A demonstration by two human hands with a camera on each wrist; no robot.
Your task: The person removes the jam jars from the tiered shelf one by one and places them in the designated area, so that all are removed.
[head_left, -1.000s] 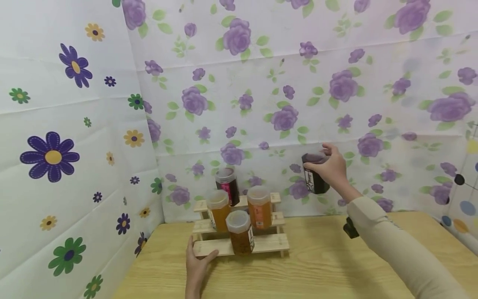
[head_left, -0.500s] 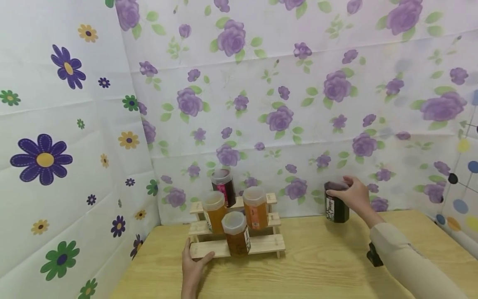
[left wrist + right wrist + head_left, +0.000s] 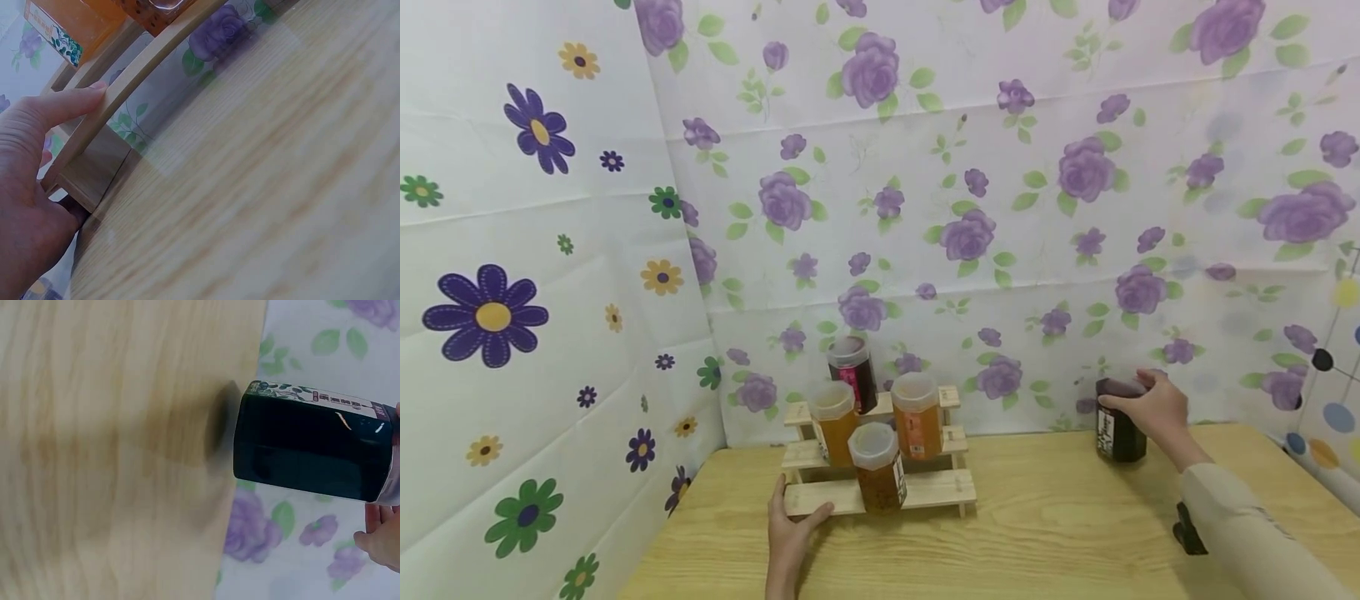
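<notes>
On the right side of the table, my right hand [image 3: 1159,414] grips a dark hexagonal jar [image 3: 1122,435] by its lid end. The right wrist view has this jar [image 3: 312,444] upright relative to the table, its base just over a shadow; whether it touches cannot be told. My left hand [image 3: 788,533] holds the left end of a three-step wooden stand [image 3: 936,489], thumb [image 3: 78,103] on the lowest plank. On the stand are a brown jar [image 3: 880,479] in front, two orange jars [image 3: 837,433] [image 3: 919,427] mid-level, and a dark red jar [image 3: 855,379] on top.
The light wooden table [image 3: 1022,533] meets a flowered cloth wall [image 3: 887,208] behind. Another flowered cloth [image 3: 550,375] stands along the left. A black object [image 3: 1189,532] is at the right wrist, below the sleeve.
My right hand has carried the dark jar rightward, away from the stand, and down toward the table. My left hand stays at the stand's left end, and the other jars keep their places.
</notes>
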